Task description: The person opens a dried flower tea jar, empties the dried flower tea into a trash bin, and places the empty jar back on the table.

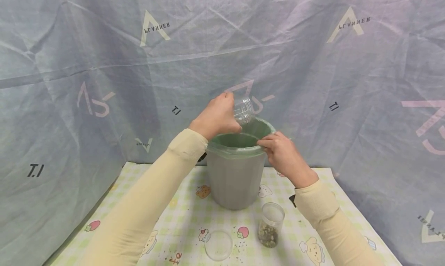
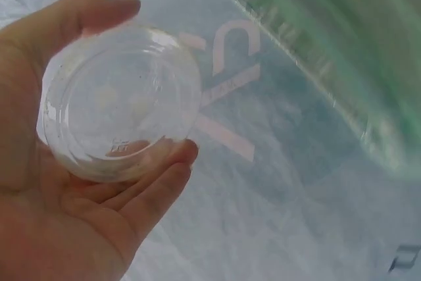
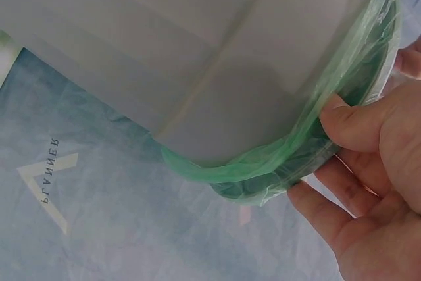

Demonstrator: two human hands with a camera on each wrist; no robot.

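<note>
Clear jar (image 1: pixel 244 110), left hand (image 1: pixel 219 114) gripping: emptied, we judge. Liner (image 1: pixel 240 153): right hand (image 1: pixel 283 153) pinching. Remaining, toward worktop's (image 1: pixel 294 239) front edge: part-filled jar (image 1: pixel 269 230).

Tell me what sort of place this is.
Probably a makeshift indoor booth for staged work: wrinkled blue-grey sheeting printed with lettering hangs around a cartoon-print checked cloth, on which a grey bin stands.

From farther back, the head view faces forward and down; both close wrist views share the green liner (image 1: pixel 238 153).
</note>
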